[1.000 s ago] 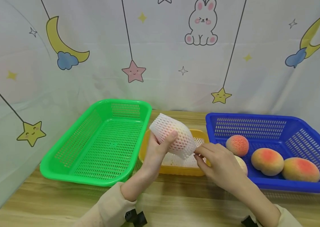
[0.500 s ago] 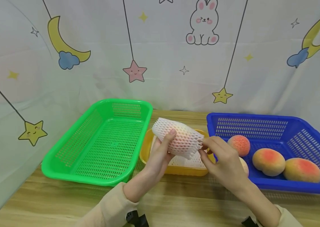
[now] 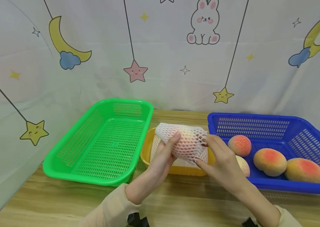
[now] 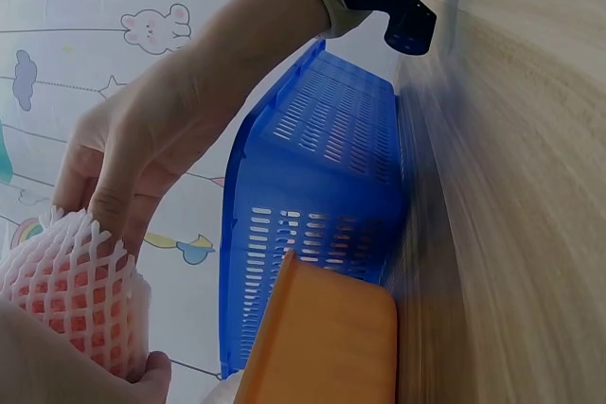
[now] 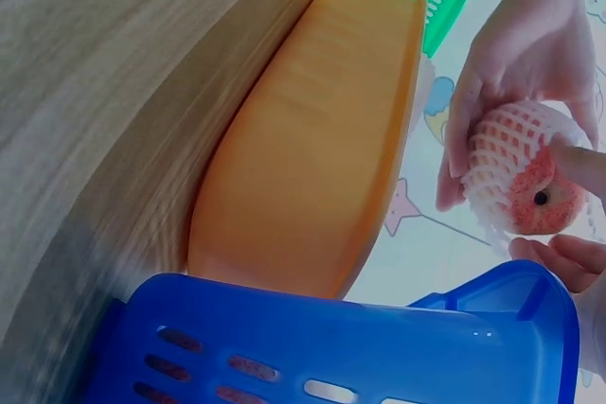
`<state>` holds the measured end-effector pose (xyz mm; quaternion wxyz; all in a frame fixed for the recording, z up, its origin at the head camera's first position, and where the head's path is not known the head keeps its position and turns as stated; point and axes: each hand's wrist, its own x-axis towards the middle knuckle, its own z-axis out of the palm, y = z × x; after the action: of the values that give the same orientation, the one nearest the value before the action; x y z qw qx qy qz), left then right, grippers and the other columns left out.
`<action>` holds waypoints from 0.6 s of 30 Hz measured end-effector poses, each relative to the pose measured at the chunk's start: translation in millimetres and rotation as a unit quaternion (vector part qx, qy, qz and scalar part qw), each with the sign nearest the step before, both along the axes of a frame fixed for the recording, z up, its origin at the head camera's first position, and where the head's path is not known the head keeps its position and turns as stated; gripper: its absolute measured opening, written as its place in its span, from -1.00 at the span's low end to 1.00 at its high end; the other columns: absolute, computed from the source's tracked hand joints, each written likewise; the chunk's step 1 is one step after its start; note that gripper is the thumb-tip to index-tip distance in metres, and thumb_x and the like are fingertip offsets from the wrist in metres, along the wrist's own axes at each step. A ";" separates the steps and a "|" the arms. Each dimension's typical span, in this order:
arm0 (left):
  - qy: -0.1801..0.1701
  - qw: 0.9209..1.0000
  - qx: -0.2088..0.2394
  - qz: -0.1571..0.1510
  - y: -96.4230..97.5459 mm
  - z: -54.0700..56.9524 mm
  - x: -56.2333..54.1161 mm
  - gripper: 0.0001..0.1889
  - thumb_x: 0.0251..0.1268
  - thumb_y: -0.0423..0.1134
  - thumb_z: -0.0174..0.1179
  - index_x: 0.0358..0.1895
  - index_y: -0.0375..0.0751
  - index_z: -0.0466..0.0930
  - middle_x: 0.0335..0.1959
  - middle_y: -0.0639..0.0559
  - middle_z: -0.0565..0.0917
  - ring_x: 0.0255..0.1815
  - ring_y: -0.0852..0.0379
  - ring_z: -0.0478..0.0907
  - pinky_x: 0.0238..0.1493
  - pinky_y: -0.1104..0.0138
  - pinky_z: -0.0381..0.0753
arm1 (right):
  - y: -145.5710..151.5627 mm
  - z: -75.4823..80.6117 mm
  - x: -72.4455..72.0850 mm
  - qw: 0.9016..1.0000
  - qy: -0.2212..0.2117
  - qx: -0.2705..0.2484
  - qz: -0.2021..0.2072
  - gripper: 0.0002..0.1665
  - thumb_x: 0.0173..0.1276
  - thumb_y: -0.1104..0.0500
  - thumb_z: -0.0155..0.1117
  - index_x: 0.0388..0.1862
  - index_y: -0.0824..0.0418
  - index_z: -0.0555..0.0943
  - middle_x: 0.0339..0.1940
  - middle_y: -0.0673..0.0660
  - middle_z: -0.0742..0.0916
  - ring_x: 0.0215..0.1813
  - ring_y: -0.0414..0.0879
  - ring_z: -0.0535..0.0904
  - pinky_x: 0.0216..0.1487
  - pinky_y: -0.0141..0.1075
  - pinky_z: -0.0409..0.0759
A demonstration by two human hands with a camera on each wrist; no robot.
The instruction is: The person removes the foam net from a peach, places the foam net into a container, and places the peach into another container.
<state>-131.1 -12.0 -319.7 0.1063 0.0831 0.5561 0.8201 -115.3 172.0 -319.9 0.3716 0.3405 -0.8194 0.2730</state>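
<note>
In the head view my left hand (image 3: 161, 160) grips a peach (image 5: 526, 184) inside a white foam net sleeve (image 3: 168, 130), thumb across the near side. The net lies sideways over the yellow basket (image 3: 186, 171). My right hand (image 3: 224, 161) holds the net's right-hand edge between thumb and fingers. In the right wrist view that end gapes, showing the peach's reddish skin and a dark stem spot. More white foam nets (image 3: 155, 148) lie in the yellow basket, partly hidden by the hands.
A green basket (image 3: 107, 181) stands on the left with nothing in it. To the right, a blue basket (image 3: 290, 186) holds several peaches (image 3: 270, 161). All stand on a wooden table (image 3: 177, 205) before a printed cloth (image 3: 165, 88).
The peach and net have turned from slanting to nearly level and shifted slightly right and down. My right fingers have spread along the net's edge, which now opens wider.
</note>
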 end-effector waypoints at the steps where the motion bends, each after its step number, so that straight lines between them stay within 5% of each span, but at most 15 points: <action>1: 0.000 1.000 0.000 -0.004 0.1 -0.1 0.2 -0.40 0.32 0.10 0.04 0.33 -0.06 0.15 0.19 -0.03 0.41 0.16 0.17 0.43 0.34 0.22 0.31 | -0.3 -0.4 0.1 1.000 -0.002 0.000 -0.001 -0.16 -0.33 0.41 0.63 0.08 0.33 0.52 0.02 0.19 0.65 0.01 -0.02 0.58 0.21 -0.71 0.30; 18: 0.005 0.999 0.001 -0.049 3.5 -2.4 4.9 -0.42 0.34 0.10 0.00 0.33 -0.04 0.15 0.21 -0.07 0.41 0.19 0.14 0.45 0.39 0.14 0.31 | 0.0 -2.1 -0.2 1.000 -0.013 0.016 -0.013 0.01 -0.49 0.34 0.70 0.11 0.41 0.47 0.07 0.30 0.61 0.13 0.12 0.53 0.36 -0.72 0.06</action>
<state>-126.1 -8.5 -322.1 0.1436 0.1144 0.5508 0.8142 -115.4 172.0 -322.0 0.3590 0.3324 -0.8327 0.2593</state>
